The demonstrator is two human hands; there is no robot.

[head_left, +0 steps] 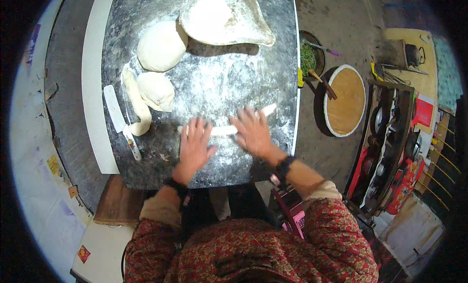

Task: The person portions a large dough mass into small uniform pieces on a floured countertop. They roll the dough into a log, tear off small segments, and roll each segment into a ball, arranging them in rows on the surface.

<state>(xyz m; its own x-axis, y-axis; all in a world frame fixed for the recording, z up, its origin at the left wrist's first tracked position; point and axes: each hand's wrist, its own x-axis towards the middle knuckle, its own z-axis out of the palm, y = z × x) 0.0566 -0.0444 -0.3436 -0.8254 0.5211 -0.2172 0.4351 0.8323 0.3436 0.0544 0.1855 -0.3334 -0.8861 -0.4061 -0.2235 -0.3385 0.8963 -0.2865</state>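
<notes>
A thin rope of white dough (pixel 223 130) lies across the floured dark tabletop (pixel 219 89). My left hand (pixel 196 142) rests flat over its left end, fingers pointing away from me and somewhat spread. Over the right part lies my right hand (pixel 253 131), palm down and blurred; the dough's right end slants out past the fingers. Left of my hands are a thicker, curved dough strip (pixel 136 100) and a small dough lump (pixel 157 91). A large dough ball (pixel 162 45) sits behind them. The knife (pixel 114 109), with a flower-patterned handle, lies beside the strip.
At the table's far side stands a spouted vessel (pixel 252 30) of white flour (pixel 210 14). On the floor to the right are a pan of chopped greens (pixel 308 58) and a round white-rimmed tray (pixel 345 103). A shelf with pots (pixel 382 147) stands farther right; a wooden stool (pixel 119 202) is near-left.
</notes>
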